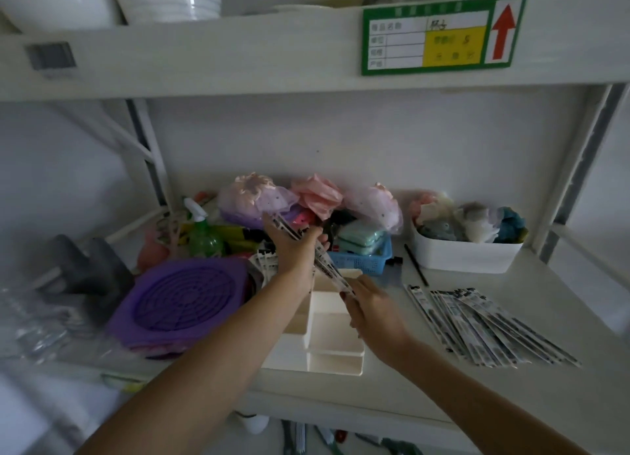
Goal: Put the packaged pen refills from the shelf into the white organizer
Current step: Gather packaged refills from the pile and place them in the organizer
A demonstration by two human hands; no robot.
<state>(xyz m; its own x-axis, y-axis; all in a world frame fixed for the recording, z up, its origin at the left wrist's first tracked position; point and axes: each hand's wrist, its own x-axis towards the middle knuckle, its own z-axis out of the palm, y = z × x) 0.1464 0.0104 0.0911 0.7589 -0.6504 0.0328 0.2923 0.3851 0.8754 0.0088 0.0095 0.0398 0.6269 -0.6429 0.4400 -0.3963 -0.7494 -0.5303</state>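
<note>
The white organizer (335, 338) with several compartments stands at the shelf's front middle. Above its back compartment I hold a bundle of packaged pen refills (325, 265), long thin black-and-white packets tilted from upper left to lower right. My left hand (295, 246) grips the bundle's upper part, and my right hand (370, 304) grips its lower end. A spread pile of more packaged refills (484, 325) lies flat on the shelf to the right of the organizer. A few more refill packets (264, 262) stick up just left of my left wrist.
A purple round grid mat (184, 301) lies left of the organizer. Behind it are a green spray bottle (203, 234), a blue basket (361, 258) and pink fabric items (317, 194). A white bin (463, 255) of cloth items sits at the back right. A black pen (416, 265) lies nearby.
</note>
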